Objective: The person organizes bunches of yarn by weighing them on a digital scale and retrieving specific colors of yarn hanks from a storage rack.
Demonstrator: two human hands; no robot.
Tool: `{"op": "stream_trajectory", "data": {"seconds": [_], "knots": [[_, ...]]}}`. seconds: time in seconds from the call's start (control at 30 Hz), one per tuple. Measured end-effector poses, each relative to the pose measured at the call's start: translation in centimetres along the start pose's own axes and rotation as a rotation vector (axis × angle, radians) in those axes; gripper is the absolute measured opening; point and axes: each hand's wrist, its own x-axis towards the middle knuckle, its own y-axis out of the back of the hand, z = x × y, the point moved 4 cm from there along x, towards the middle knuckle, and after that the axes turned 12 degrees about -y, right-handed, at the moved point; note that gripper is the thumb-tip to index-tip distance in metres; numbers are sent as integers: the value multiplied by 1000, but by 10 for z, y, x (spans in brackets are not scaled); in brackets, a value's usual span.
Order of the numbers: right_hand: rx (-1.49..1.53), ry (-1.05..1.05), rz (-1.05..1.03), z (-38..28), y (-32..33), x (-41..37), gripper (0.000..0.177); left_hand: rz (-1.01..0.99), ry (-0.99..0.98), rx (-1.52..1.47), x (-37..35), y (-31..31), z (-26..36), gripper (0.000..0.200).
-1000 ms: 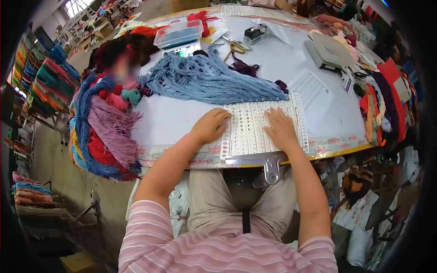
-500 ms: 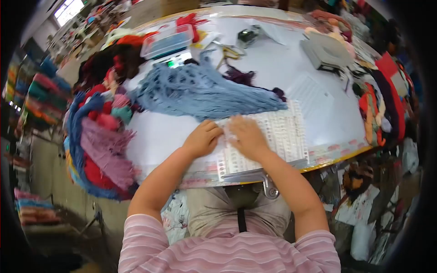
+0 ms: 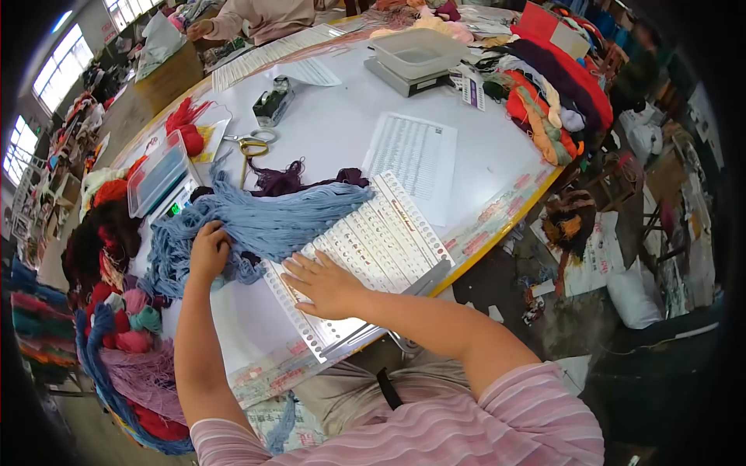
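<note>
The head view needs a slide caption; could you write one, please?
Left hand at the blue yarn, right hand spread on a perforated white card.

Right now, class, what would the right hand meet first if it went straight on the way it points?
Sliding over the card, the right hand would likely meet the blue yarn first, though depth is unclear.

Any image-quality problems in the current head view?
Head view: fisheye bend along the table edge, dark corners; windows blown out; pale sheen on the white tabletop; left hand and right hand fairly sharp; print on the loose sheet too small to read.
</note>
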Motion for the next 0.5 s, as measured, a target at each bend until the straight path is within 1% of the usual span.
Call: {"op": "stream_trajectory", "data": {"seconds": [0.07, 0.1, 0.17, 0.2, 0.27, 0.33, 0.37, 0.5], "knots": [[25, 7, 31, 1, 4, -1, 59, -39, 240, -184, 5, -9, -29, 11], [33, 10, 35, 1, 6, -1, 59, 54, 384, -108, 20, 9, -8, 5], [56, -1, 3, 2, 7, 0, 58, 288, 102, 43, 39, 20, 40, 7], [65, 0, 7, 3, 6, 0, 58, 215, -14, -5, 44, 13, 61, 16], [113, -1, 43, 5, 5, 1, 58, 8, -243, 83, 59, 10, 115, 33], [120, -8, 32, 3, 3, -1, 58, -233, -259, -18, 61, -21, 121, 52], [111, -13, 26, 4, 4, 0, 58, -311, -228, 21, 61, -32, 119, 58], [108, -4, 37, 6, 5, 0, 58, -277, -186, 24, 73, -52, 107, 56]]}}
